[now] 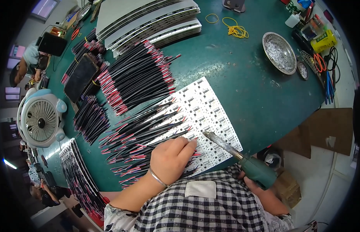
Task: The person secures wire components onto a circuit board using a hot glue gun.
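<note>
Left hand (170,157) pressing red-and-black wires (141,143) onto white circuit panel (205,112) — fingers flat, narrow; right hand (250,181) fingers wrapped round green-handled soldering iron (241,156).

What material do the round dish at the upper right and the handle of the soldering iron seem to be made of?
Round dish: probably metal, silvery and shiny, with bright grey scraps inside. Soldering iron handle: looks like matte green plastic or rubber; the right hand grips it. Its tip looks like dull, burnt metal.

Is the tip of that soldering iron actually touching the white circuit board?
Cannot tell. In the head view the soldering iron tip lies over the white circuit board beside the left hand, but no contact or gap shows plainly from above.
</note>
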The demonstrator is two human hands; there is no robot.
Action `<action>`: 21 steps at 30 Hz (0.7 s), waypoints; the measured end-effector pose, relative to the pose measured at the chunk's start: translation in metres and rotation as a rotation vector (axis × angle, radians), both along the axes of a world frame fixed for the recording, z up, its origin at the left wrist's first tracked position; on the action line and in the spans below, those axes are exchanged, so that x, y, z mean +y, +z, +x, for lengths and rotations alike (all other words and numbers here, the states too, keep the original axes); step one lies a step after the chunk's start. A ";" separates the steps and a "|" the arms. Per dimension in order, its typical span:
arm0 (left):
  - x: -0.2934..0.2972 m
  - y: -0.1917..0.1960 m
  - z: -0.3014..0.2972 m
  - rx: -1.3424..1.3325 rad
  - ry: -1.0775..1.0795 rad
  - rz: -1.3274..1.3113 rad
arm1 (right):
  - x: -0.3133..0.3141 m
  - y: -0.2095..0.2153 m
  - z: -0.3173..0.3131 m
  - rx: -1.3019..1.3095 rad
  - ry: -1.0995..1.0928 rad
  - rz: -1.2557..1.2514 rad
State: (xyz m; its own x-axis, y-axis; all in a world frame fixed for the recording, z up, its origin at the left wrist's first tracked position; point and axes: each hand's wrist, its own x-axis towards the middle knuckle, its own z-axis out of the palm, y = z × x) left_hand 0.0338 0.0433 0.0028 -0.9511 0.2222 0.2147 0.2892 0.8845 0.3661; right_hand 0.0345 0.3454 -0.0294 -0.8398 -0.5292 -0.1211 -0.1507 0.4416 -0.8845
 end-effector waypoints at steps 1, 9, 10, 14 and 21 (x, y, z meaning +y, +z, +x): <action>0.000 0.000 0.000 0.000 0.001 0.001 | -0.001 0.001 -0.002 0.000 0.001 0.001; 0.003 -0.002 0.001 -0.030 0.074 0.029 | -0.007 0.006 -0.010 0.145 0.096 0.035; 0.003 -0.002 0.001 -0.029 0.076 0.030 | -0.009 0.007 -0.011 0.145 0.097 0.036; 0.002 -0.004 0.002 -0.034 0.084 0.031 | -0.014 0.014 -0.013 0.241 0.096 0.067; 0.003 -0.002 0.002 -0.052 0.092 0.031 | -0.012 0.013 -0.010 0.379 0.132 0.176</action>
